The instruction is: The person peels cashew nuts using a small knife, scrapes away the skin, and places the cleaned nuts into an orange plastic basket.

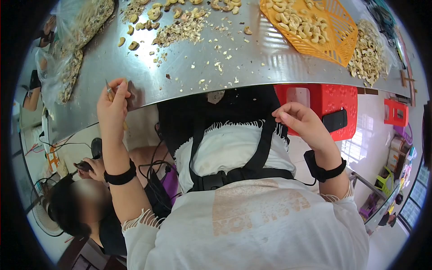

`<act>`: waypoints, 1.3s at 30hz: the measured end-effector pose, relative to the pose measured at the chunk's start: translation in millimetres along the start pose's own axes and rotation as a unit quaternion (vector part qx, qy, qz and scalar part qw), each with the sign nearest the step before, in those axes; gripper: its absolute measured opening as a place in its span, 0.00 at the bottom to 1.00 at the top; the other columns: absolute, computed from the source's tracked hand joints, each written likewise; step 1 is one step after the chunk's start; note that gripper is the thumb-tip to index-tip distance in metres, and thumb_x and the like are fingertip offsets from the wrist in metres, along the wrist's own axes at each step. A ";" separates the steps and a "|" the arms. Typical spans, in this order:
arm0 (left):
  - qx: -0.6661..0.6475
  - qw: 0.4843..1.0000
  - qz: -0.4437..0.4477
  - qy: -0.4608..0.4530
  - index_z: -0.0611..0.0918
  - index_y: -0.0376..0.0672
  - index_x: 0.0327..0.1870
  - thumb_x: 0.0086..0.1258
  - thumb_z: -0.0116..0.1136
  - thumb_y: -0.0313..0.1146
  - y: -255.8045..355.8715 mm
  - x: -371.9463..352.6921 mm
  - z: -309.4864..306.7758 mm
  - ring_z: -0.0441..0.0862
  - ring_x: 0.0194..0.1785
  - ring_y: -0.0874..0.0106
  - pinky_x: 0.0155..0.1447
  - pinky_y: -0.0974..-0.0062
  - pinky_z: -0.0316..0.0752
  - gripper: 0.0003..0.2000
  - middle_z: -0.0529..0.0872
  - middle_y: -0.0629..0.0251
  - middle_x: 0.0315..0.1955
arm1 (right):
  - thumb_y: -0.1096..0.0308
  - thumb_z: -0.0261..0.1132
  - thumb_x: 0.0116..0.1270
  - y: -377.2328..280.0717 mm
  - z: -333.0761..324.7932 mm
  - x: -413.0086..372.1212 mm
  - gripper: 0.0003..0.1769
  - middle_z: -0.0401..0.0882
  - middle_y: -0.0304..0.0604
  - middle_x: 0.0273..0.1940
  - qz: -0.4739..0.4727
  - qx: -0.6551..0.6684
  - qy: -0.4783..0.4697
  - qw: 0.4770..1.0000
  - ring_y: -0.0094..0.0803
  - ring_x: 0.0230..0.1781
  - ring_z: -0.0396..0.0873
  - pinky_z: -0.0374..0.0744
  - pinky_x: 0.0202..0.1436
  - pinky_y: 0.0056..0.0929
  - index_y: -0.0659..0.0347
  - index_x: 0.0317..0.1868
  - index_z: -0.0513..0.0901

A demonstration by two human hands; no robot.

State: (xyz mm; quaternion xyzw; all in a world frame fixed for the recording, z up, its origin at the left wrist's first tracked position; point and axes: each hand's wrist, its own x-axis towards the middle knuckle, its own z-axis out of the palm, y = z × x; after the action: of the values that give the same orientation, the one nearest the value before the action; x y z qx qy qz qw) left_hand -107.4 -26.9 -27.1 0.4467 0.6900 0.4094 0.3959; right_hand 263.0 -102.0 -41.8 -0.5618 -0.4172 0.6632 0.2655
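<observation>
My left hand (pixel 114 101) is closed around a small knife (pixel 110 93) with a thin metal blade pointing up and a light handle. It is at the front edge of the metal table (pixel 180 78). My right hand (pixel 301 120) hovers over my lap by the red stool, its fingers loosely bent with nothing visible in them. Several whole cashews (pixel 133 45) lie scattered across the tabletop beyond my left hand. Beside them spreads a heap of cashew scraps (pixel 184 29). An orange basket (pixel 335 47) with pale cashews (pixel 303 27) sits at the back right.
Plastic bags of cashew pieces (pixel 85 27) lie at the left. More pale cashews (pixel 366 56) are piled right of the basket. A black phone (pixel 335 120) rests on the red stool (pixel 315 96). At lower left sits another person (pixel 72 202), holding something dark.
</observation>
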 end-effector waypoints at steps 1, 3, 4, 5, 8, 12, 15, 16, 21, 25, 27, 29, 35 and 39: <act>0.008 1.000 -0.001 -0.001 0.75 0.39 0.42 0.61 0.53 0.37 -0.7 1.3 -0.2 0.60 0.17 0.90 0.18 0.91 0.52 0.13 0.73 0.74 0.22 | 0.63 0.59 0.60 -0.2 -1.6 0.4 0.13 0.73 0.33 0.32 -0.001 0.000 0.003 1.000 0.16 0.34 0.69 0.69 0.38 0.15 0.66 0.37 0.73; 0.017 1.000 -0.003 -0.003 0.75 0.39 0.42 0.61 0.53 0.37 0.0 1.8 1.3 0.60 0.17 0.90 0.18 0.91 0.52 0.13 0.73 0.74 0.22 | 0.63 0.59 0.60 1.3 -4.8 1.1 0.13 0.73 0.33 0.32 -0.003 0.003 0.002 1.000 0.16 0.34 0.69 0.69 0.38 0.15 0.66 0.38 0.74; 0.011 1.000 -0.006 -0.001 0.75 0.39 0.42 0.61 0.53 0.37 0.6 1.1 2.1 0.60 0.16 0.90 0.18 0.91 0.51 0.13 0.73 0.74 0.22 | 0.63 0.59 0.60 0.1 -5.5 1.7 0.13 0.73 0.33 0.32 -0.002 0.003 0.002 1.000 0.16 0.34 0.69 0.69 0.38 0.15 0.66 0.38 0.74; 0.006 1.000 -0.010 0.001 0.75 0.39 0.42 0.61 0.53 0.36 0.6 0.1 2.4 0.60 0.16 0.90 0.18 0.91 0.51 0.12 0.73 0.74 0.22 | 0.63 0.59 0.60 -1.6 -5.7 2.4 0.14 0.73 0.34 0.32 0.002 -0.012 0.007 1.000 0.17 0.34 0.69 0.69 0.39 0.16 0.67 0.38 0.73; -0.008 1.000 0.000 0.019 0.76 0.38 0.40 0.60 0.55 0.34 1.0 -1.7 5.5 0.59 0.16 0.90 0.18 0.91 0.51 0.11 0.74 0.73 0.21 | 0.63 0.59 0.60 -1.4 -3.0 6.1 0.14 0.74 0.35 0.33 0.002 -0.018 0.005 1.000 0.18 0.35 0.70 0.69 0.41 0.16 0.67 0.38 0.73; -0.020 0.999 -0.001 0.029 0.76 0.39 0.40 0.60 0.55 0.34 -1.2 -1.1 5.1 0.59 0.16 0.90 0.18 0.91 0.51 0.11 0.74 0.73 0.21 | 0.64 0.59 0.60 -2.1 -3.6 6.7 0.14 0.74 0.36 0.33 0.008 -0.008 -0.008 1.000 0.19 0.36 0.71 0.69 0.42 0.17 0.67 0.38 0.73; 0.007 1.000 -0.001 0.021 0.76 0.39 0.42 0.61 0.53 0.36 0.4 -0.9 3.7 0.59 0.17 0.90 0.18 0.92 0.51 0.12 0.73 0.73 0.22 | 0.64 0.59 0.60 -2.0 -3.3 6.0 0.13 0.73 0.35 0.33 -0.001 -0.012 0.012 1.000 0.18 0.35 0.70 0.69 0.40 0.17 0.67 0.38 0.74; 0.011 1.000 -0.005 0.018 0.76 0.40 0.41 0.61 0.53 0.36 1.1 -1.0 4.1 0.60 0.18 0.89 0.19 0.91 0.52 0.12 0.73 0.74 0.22 | 0.64 0.59 0.60 -0.9 -3.7 5.3 0.13 0.73 0.35 0.33 -0.004 -0.010 0.011 1.000 0.18 0.35 0.70 0.69 0.40 0.17 0.67 0.38 0.74; -0.034 0.999 0.016 -0.001 0.75 0.42 0.34 0.62 0.51 0.34 -10.2 0.9 6.6 0.66 0.21 0.85 0.24 0.85 0.62 0.06 0.72 0.75 0.20 | 0.63 0.59 0.59 6.3 -7.2 3.7 0.13 0.73 0.35 0.33 -0.046 -0.062 0.003 0.997 0.20 0.34 0.70 0.69 0.39 0.18 0.66 0.34 0.76; -0.029 0.999 0.020 -0.012 0.75 0.39 0.37 0.58 0.55 0.32 -9.9 2.4 -0.8 0.71 0.22 0.85 0.24 0.86 0.66 0.09 0.78 0.71 0.20 | 0.65 0.58 0.59 2.3 -4.4 6.1 0.11 0.74 0.38 0.31 -0.008 -0.022 0.003 1.000 0.23 0.34 0.71 0.70 0.41 0.21 0.66 0.34 0.75; -0.020 1.000 -0.006 -0.011 0.75 0.38 0.37 0.58 0.56 0.35 0.2 -0.7 -4.4 0.71 0.21 0.84 0.25 0.85 0.67 0.11 0.78 0.70 0.20 | 0.66 0.57 0.60 4.7 -3.2 9.6 0.11 0.76 0.40 0.33 -0.002 0.008 0.012 1.000 0.23 0.33 0.72 0.71 0.40 0.20 0.67 0.35 0.74; -0.055 0.998 0.002 -0.004 0.75 0.38 0.36 0.58 0.56 0.35 5.3 -4.2 -3.8 0.71 0.21 0.84 0.25 0.85 0.67 0.11 0.77 0.71 0.19 | 0.66 0.57 0.60 2.1 -4.3 11.2 0.10 0.76 0.41 0.34 -0.012 0.017 0.002 1.000 0.24 0.34 0.73 0.71 0.40 0.20 0.67 0.35 0.74; -0.041 0.999 0.020 -0.029 0.75 0.38 0.35 0.58 0.56 0.36 -7.2 1.1 -5.0 0.71 0.21 0.84 0.24 0.85 0.66 0.11 0.77 0.71 0.18 | 0.67 0.56 0.61 -1.5 -1.2 14.6 0.10 0.76 0.43 0.35 -0.003 0.033 -0.014 0.999 0.25 0.35 0.74 0.72 0.41 0.21 0.68 0.37 0.73; -0.047 0.998 -0.006 -0.041 0.73 0.38 0.37 0.59 0.56 0.34 1.6 -3.3 -1.8 0.70 0.23 0.84 0.25 0.86 0.64 0.11 0.75 0.72 0.20 | 0.68 0.57 0.60 -5.5 0.9 17.4 0.11 0.76 0.42 0.35 -0.009 0.023 -0.029 0.999 0.25 0.35 0.74 0.72 0.41 0.21 0.68 0.37 0.73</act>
State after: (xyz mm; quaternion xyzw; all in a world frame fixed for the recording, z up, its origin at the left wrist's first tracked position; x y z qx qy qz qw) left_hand -107.7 -29.9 -24.4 0.4400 0.6559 0.4207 0.4463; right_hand 257.6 -85.1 -46.2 -0.5323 -0.4142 0.6864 0.2719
